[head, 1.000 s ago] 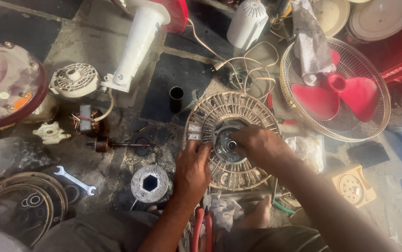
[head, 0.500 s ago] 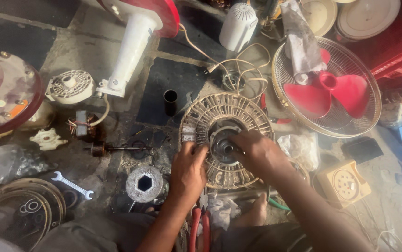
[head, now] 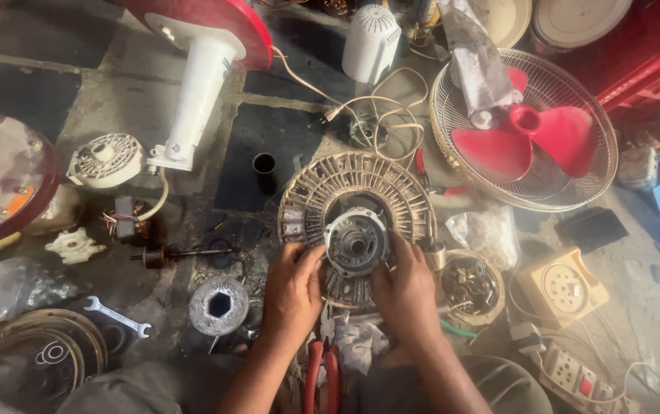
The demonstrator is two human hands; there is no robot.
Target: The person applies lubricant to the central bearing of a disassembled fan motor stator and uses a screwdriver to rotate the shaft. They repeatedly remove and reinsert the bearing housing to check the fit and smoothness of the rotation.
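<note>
A round, grey wound fan-motor stator with copper-coloured coils [head: 357, 215] lies flat on the cluttered workshop floor at the centre of view, and a smaller round silver metal bearing cap [head: 356, 243] sits on its middle. The left hand [head: 293, 290] rests at the stator's 7 o'clock edge, fingers curled with the tips pressing the cap's left rim; the right hand [head: 405, 287] sits at 5 o'clock, fingers bent around the cap's right rim, so both grip the cap between them. At 6 o'clock from the hands, red-handled pliers [head: 320, 376] lie between the forearms. At 9 o'clock from the left hand stands a round metal disc with a hexagonal hole [head: 219, 305], and farther out lies a small silver open-ended spanner [head: 118, 317]. At 2 o'clock from the stator a wire fan guard holding a red three-blade propeller [head: 525, 134] lies flat. At 11 o'clock a white plastic fan column on a red base [head: 195, 88] lies on its side. A small black cylinder [head: 264, 170] stands just left of the stator.
</note>
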